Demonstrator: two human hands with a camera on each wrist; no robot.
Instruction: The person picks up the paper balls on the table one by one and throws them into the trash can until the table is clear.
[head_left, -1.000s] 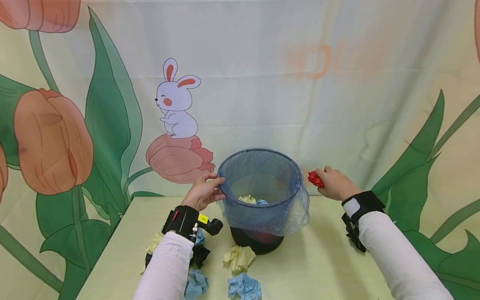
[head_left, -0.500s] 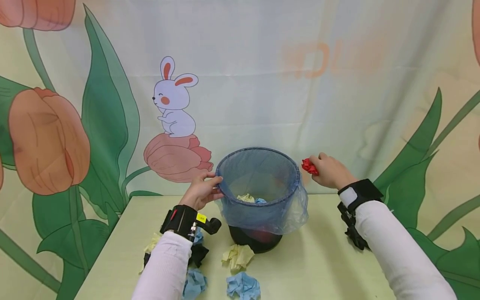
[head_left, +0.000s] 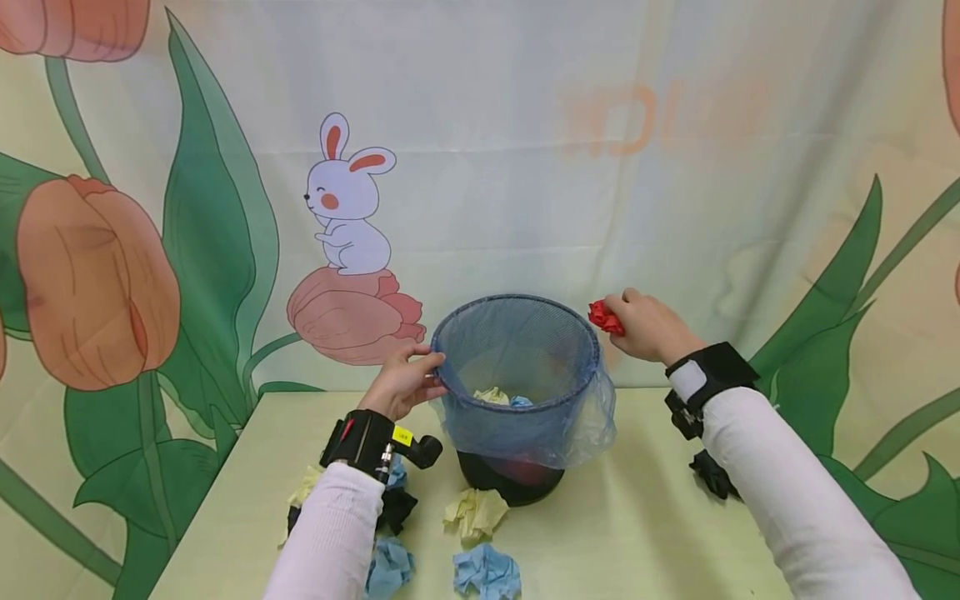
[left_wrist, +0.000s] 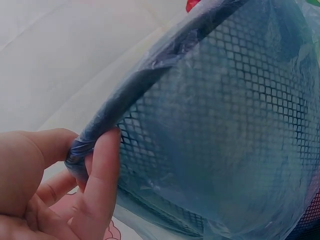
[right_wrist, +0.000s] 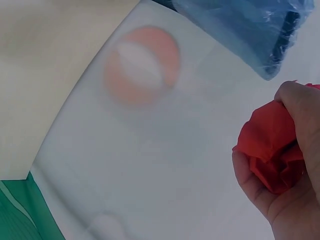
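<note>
A black mesh wastebasket [head_left: 510,483] stands on the table, lined with a translucent blue plastic bag [head_left: 525,433] folded over its rim. Inside it lie a yellow paper ball [head_left: 492,395] and a blue one [head_left: 521,402]. At the rim's left side my left hand [head_left: 401,383] pinches the bag-covered edge between thumb and fingers, as the left wrist view also shows. My right hand [head_left: 647,325] grips a crumpled red paper ball [head_left: 606,317], held just off the rim's right side and slightly above it. In the right wrist view the fingers curl round the red ball [right_wrist: 272,142].
In front of the basket lie a yellow paper ball [head_left: 476,515] and a blue paper ball [head_left: 486,573]. More crumpled papers, among them a black one [head_left: 396,508], are partly hidden by the left forearm. Another black ball [head_left: 714,475] sits at right. A printed curtain [head_left: 487,167] hangs behind.
My right hand has moved left and upward with the red paper ball, closer to the basket's rim. The left hand keeps its hold on the rim.
</note>
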